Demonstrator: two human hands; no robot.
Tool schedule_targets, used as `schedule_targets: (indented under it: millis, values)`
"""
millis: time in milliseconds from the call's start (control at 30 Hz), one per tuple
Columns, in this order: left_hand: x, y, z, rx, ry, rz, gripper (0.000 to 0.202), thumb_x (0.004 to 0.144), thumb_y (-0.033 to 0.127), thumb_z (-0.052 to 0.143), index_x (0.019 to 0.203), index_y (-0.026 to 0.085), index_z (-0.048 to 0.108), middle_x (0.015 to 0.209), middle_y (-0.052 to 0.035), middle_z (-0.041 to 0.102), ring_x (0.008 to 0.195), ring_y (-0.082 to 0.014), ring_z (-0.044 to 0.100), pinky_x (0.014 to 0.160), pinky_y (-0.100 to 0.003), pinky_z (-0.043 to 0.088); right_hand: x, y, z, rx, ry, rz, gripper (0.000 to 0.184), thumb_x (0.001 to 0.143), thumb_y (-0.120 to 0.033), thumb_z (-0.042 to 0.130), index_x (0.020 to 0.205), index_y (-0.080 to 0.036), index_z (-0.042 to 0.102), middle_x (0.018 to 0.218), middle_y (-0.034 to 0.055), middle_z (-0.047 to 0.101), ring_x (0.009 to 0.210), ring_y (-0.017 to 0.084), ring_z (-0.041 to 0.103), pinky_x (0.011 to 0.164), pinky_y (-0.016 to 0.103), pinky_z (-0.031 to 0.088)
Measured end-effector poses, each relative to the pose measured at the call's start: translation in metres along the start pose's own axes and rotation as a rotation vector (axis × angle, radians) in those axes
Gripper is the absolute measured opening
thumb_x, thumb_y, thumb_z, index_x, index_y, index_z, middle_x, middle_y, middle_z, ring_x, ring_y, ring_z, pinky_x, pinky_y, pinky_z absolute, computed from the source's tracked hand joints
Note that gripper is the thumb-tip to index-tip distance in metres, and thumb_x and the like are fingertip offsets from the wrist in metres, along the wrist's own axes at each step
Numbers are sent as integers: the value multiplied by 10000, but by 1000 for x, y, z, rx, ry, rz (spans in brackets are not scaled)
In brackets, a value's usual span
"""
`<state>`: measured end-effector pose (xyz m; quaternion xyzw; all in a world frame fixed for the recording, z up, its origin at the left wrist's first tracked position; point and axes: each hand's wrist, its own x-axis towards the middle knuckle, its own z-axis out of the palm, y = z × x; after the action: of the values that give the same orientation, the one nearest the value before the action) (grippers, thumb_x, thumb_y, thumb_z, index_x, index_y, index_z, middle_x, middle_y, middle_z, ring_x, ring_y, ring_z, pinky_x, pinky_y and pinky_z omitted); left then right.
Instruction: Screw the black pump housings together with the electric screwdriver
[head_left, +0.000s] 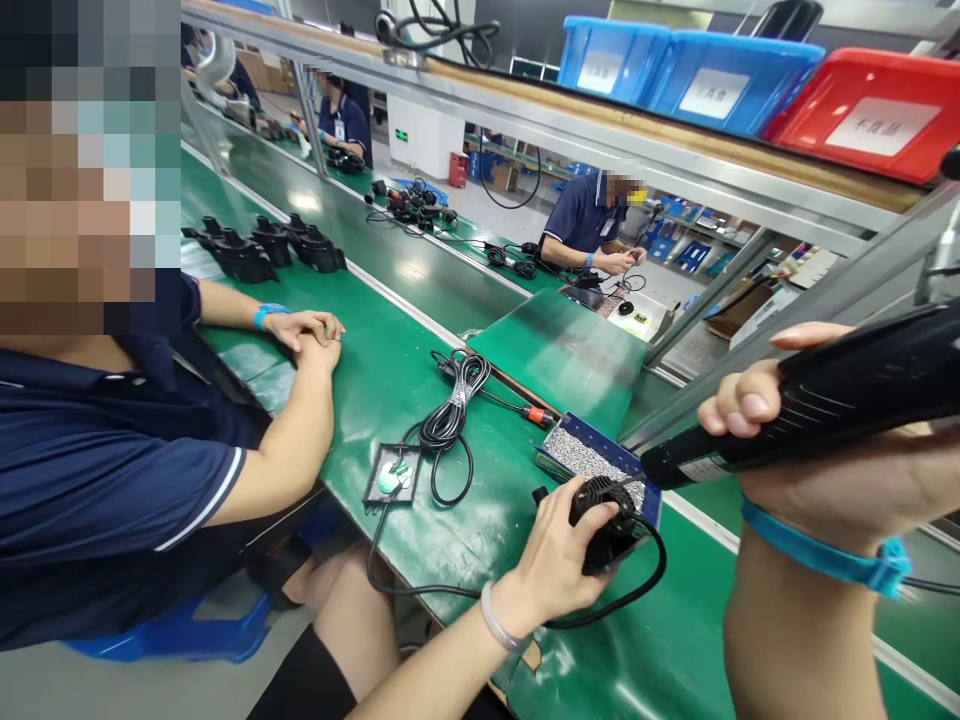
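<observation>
My left hand (551,555) grips a black plastic housing (609,530) with a black cable leaving it, beside the screw tray on the green bench. My right hand (832,490) is wrapped round a black electric screwdriver (847,385), held tilted. Its thin bit reaches down to the top of the housing; whether it sits in a screw I cannot tell. Behind the housing, a blue tray (551,465) holds a mass of small silvery screws. The cable runs left along the bench edge to a square black frame (367,490) with a white and green piece in it.
A coiled black cable (454,405) with an orange-ended connector (536,415) lies beyond the frame. At left sits a co-worker (112,480) with arms on the bench. Several black housings (259,245) stand farther back. Overhead, a shelf carries blue bins (731,80) and a red bin (874,115).
</observation>
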<state>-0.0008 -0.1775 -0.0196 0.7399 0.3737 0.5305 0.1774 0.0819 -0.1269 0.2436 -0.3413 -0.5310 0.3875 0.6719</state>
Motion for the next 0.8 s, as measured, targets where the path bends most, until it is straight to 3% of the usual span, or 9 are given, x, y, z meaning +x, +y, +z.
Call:
schedule_targets:
  millis: [100, 333, 533, 800]
  values:
    - [-3, 9, 12, 116, 84, -32, 826, 733, 230, 736, 1459, 311, 349, 1425, -187, 407, 1279, -396, 514, 970, -584, 506, 0, 12, 3, -62, -8, -61, 747, 660, -926, 442, 663, -239, 734, 371, 3, 482, 317, 183, 460, 301, 321, 332]
    - [-5, 17, 20, 223, 106, -79, 830, 705, 198, 740, 1448, 292, 381, 1425, -205, 390, 1247, -393, 512, 932, -551, 504, -5, 28, 5, -64, -24, 47, 749, 637, -938, 441, 628, -239, 710, 362, 15, 487, 303, 185, 468, 292, 311, 358]
    - [-7, 22, 20, 290, 120, -87, 873, 639, 139, 728, 1432, 277, 389, 1432, -200, 377, 1245, -373, 502, 931, -534, 502, -5, 31, 8, -49, -81, 114, 729, 522, -934, 572, 637, -233, 737, 370, 9, 503, 296, 194, 482, 283, 321, 358]
    - [-6, 27, 19, 323, 130, -86, 872, 646, 137, 710, 1437, 288, 375, 1426, -194, 347, 1230, -355, 493, 924, -504, 497, -4, 24, 5, -84, -144, 195, 658, 532, -917, 614, 614, -275, 732, 380, 18, 498, 313, 171, 475, 307, 310, 350]
